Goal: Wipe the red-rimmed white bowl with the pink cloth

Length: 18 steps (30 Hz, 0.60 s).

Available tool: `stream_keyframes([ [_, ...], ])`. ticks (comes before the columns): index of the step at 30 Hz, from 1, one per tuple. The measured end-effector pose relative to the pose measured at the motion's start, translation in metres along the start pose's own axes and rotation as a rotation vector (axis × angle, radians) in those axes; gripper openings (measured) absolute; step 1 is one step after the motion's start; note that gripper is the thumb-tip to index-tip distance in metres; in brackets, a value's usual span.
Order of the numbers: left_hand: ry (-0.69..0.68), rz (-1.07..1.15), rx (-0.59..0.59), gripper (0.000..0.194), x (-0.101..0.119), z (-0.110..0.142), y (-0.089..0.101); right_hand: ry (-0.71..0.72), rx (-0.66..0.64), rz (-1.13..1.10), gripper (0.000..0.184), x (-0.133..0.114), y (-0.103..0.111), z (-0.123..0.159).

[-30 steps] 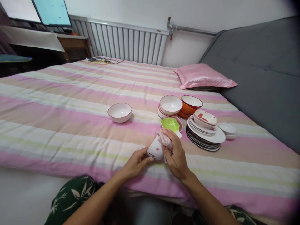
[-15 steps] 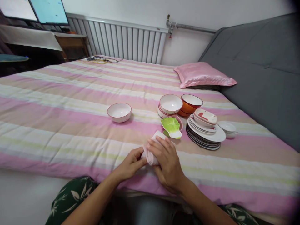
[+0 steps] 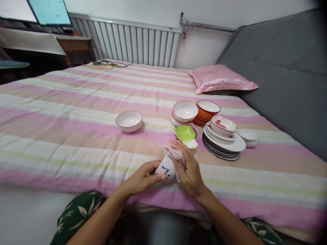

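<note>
My left hand (image 3: 146, 176) grips a small white bowl (image 3: 165, 169) with black characters on its side and a red rim, tilted over the near edge of the bed. A pale pink cloth (image 3: 176, 156) is bunched in my right hand (image 3: 188, 170) and pressed against the bowl's far right side. Just beyond lies a green leaf-shaped dish (image 3: 186, 134), resting partly over a pink dish (image 3: 195, 131). Further left stands a lone white bowl with a red rim (image 3: 129, 121). The inside of the held bowl is hidden.
Stacked white bowls (image 3: 185, 111) and orange bowls (image 3: 208, 110) stand behind the leaf dish. To their right are a stack of plates (image 3: 238, 143) topped by rectangular dishes (image 3: 223, 124), and small white dishes (image 3: 247, 135). A pink pillow (image 3: 222, 78) and cables (image 3: 109, 64) lie farther back.
My right hand and the cloth have shifted to the right on the held bowl, uncovering its side with the black characters. The dishes on the bed stay as they were.
</note>
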<state>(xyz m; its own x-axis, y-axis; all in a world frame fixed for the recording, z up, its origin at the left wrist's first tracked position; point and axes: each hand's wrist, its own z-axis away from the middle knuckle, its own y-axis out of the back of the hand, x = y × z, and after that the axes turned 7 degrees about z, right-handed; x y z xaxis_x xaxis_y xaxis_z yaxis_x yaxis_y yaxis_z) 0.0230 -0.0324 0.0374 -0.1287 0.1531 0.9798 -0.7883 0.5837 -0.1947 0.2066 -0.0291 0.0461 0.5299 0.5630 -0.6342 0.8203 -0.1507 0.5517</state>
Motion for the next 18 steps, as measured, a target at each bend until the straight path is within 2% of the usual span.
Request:
stream_keyframes([
  [4,0.000,0.028,-0.035,0.025,0.001,0.001,-0.001,-0.283,0.056,-0.253,0.032,0.013,-0.002,-0.006],
  [6,-0.002,0.026,-0.041,0.024,0.000,0.001,-0.001,-0.356,0.065,-0.322,0.032,0.018,-0.003,-0.007],
  [8,0.000,0.021,-0.034,0.024,-0.001,0.002,-0.001,-0.362,0.056,-0.355,0.032,0.019,-0.002,-0.008],
  [11,0.006,0.015,-0.001,0.024,-0.002,0.002,0.000,-0.255,0.020,-0.282,0.035,0.014,0.000,-0.006],
  [18,-0.018,-0.035,0.087,0.026,-0.001,0.003,0.003,0.260,-0.002,0.209,0.043,0.000,-0.006,0.003],
])
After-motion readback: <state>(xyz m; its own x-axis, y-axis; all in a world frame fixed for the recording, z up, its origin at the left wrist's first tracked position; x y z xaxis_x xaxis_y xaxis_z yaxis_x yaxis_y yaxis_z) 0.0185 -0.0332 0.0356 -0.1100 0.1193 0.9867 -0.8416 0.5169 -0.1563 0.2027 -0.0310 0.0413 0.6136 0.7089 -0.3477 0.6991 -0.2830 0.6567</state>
